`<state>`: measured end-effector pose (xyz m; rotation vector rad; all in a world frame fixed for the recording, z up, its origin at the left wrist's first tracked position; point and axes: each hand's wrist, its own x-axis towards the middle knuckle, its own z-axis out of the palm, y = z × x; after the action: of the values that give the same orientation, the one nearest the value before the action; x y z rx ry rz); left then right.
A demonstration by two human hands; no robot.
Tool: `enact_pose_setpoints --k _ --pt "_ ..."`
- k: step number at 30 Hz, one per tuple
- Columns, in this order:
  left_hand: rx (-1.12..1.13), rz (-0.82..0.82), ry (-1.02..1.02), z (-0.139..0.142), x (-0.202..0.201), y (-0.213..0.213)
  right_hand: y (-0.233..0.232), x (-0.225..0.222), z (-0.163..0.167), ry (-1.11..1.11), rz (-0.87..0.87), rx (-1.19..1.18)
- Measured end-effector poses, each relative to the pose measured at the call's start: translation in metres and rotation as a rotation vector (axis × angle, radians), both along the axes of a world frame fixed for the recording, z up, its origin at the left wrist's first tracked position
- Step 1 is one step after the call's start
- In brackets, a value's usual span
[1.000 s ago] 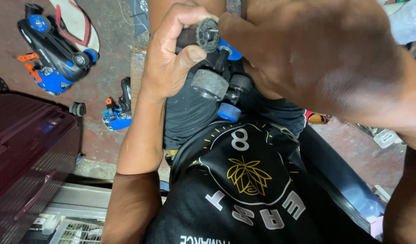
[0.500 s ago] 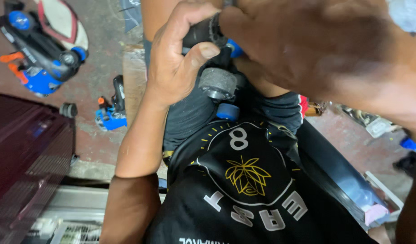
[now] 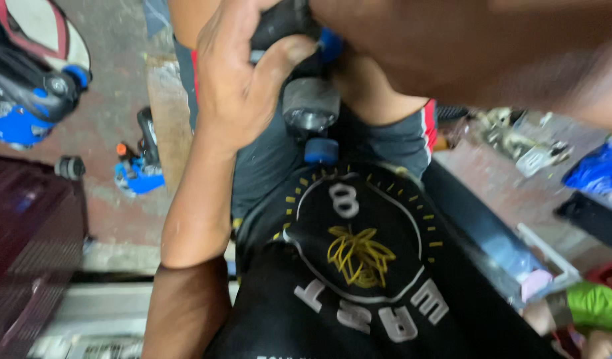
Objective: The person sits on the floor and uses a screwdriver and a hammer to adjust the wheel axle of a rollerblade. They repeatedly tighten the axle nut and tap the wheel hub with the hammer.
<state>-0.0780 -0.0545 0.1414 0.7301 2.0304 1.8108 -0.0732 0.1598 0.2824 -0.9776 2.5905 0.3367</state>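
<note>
Hands close under the camera, over the person's lap, both at a dark roller skate (image 3: 306,80); left hand (image 3: 236,86) wraps the skate's upper dark part, fingers curled and pressed around it, thumb (image 3: 286,56) laid across the front and pinching that part against the palm; right hand (image 3: 452,46) comes in from the upper right, large and motion-blurred, covering the top of the skate; whether its fingers are spread or clamped, cannot tell.

Skate sits between the knees, above the grey shorts (image 3: 272,159); its long axis runs roughly top to bottom of the view, wheels in a line down toward the torso; grey wheel (image 3: 311,106) faces the camera just below the left thumb; small blue wheel (image 3: 321,151) lies below it, nearest the black printed shirt (image 3: 359,279); another bit of blue shows beside the thumb at the upper edge; the upper end of the skate is hidden under the hands.

Floor (image 3: 120,40) is stained reddish concrete; blue and black skate (image 3: 26,86) lies at the far left, well apart; small blue and black part (image 3: 138,169) with an orange tip near the left forearm; dark maroon case (image 3: 30,259) at lower left; loose clutter and blue cloth (image 3: 598,169) at right, blurred.
</note>
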Motion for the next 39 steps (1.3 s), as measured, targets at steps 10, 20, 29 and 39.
enact_pose_setpoints --k 10,20,29,39 --pt "0.178 -0.051 -0.123 0.005 -0.013 -0.006 0.004 -0.011 0.033 -0.139 -0.357 -0.532" --pt "0.332 0.009 -0.293 0.004 -0.004 -0.001 0.004 -0.011 -0.037 -0.091 -0.354 -0.811" --pt "0.252 0.08 -0.204 0.01 -0.004 0.005 0.013 -0.008 -0.042 -0.183 -0.386 -0.895" --pt "0.138 0.052 0.124 0.008 -0.008 0.012 0.006 0.001 -0.036 -0.194 -0.695 -0.766"
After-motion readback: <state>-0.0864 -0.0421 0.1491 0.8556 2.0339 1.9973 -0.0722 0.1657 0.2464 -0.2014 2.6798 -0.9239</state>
